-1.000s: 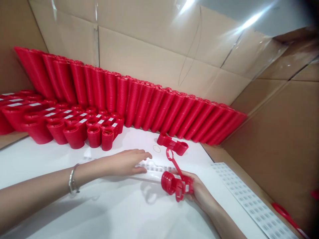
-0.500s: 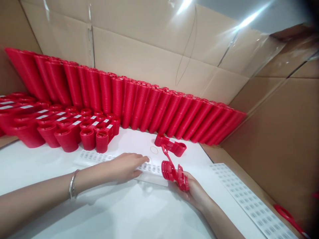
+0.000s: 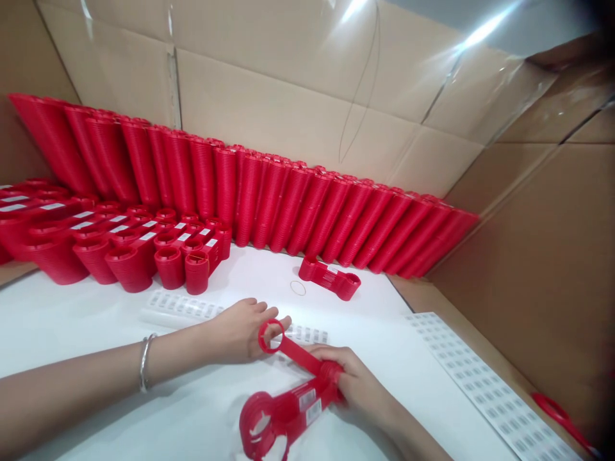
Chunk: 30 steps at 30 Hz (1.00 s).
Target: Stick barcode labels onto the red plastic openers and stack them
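Observation:
My right hand (image 3: pixel 358 381) is wrapped round one end of several red plastic double-ring pieces (image 3: pixel 283 413), with white barcode labels on their bars. One piece (image 3: pixel 300 355) fans out from the rest, pointing up and left toward my left hand (image 3: pixel 245 330). My left hand has its fingers stretched out over a barcode label sheet (image 3: pixel 185 306), behind the ring of the fanned-out piece. Whether a fingertip touches that ring or carries a label, I cannot make out. A short stack of the same red pieces (image 3: pixel 329 278) lies beyond my hands.
Tall stacks of red pieces (image 3: pixel 273 205) line the cardboard wall (image 3: pixel 269 102). Shorter labelled stacks (image 3: pixel 129 262) stand at left. A second label sheet (image 3: pixel 485 384) lies on the right. A thin rubber band (image 3: pixel 298 288) rests on the white table (image 3: pixel 192 410).
My right hand has turned the red pieces, which now spread down and left across the front, one fanned upward. My left hand's fingers have lifted slightly and lie behind that piece's ring.

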Each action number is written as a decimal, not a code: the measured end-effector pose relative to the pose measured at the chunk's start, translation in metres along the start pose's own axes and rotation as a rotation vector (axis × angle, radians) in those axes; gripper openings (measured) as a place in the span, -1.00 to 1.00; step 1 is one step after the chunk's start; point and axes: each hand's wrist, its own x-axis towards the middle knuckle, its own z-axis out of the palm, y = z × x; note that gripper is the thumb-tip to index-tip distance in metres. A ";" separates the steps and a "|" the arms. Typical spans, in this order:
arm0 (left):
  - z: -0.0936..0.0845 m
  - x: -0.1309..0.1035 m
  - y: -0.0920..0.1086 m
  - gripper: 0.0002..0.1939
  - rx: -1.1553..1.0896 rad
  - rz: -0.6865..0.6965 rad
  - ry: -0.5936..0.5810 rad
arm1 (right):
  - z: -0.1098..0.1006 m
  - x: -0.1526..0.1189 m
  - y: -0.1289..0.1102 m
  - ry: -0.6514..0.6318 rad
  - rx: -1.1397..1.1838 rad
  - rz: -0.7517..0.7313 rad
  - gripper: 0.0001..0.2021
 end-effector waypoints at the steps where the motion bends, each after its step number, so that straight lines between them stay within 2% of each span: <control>1: 0.001 -0.001 0.000 -0.57 0.001 -0.008 0.000 | 0.001 0.002 0.000 0.012 -0.004 0.008 -0.50; 5: 0.001 -0.002 0.000 -0.58 0.014 -0.036 0.015 | 0.000 0.005 0.004 0.102 -0.028 0.047 -0.41; 8: -0.001 -0.001 0.003 -0.59 0.035 -0.004 0.010 | -0.003 0.006 0.007 0.174 -0.016 0.092 -0.30; 12: -0.003 -0.003 0.004 -0.60 0.038 0.002 -0.009 | -0.004 0.009 0.009 0.159 -0.039 0.159 -0.29; 17: -0.005 -0.016 -0.003 -0.58 -0.028 -0.040 0.002 | -0.003 0.008 0.006 0.131 -0.042 0.139 -0.36; 23: -0.011 -0.023 -0.004 -0.76 0.042 0.006 -0.002 | -0.002 0.005 0.004 0.209 0.098 0.200 -0.15; 27: -0.007 -0.022 -0.005 -0.63 0.074 0.058 0.076 | -0.003 0.008 0.006 0.194 0.260 0.247 -0.19; 30: -0.002 -0.022 -0.006 -0.58 0.094 0.055 0.075 | -0.003 0.011 0.004 0.178 0.289 0.235 -0.27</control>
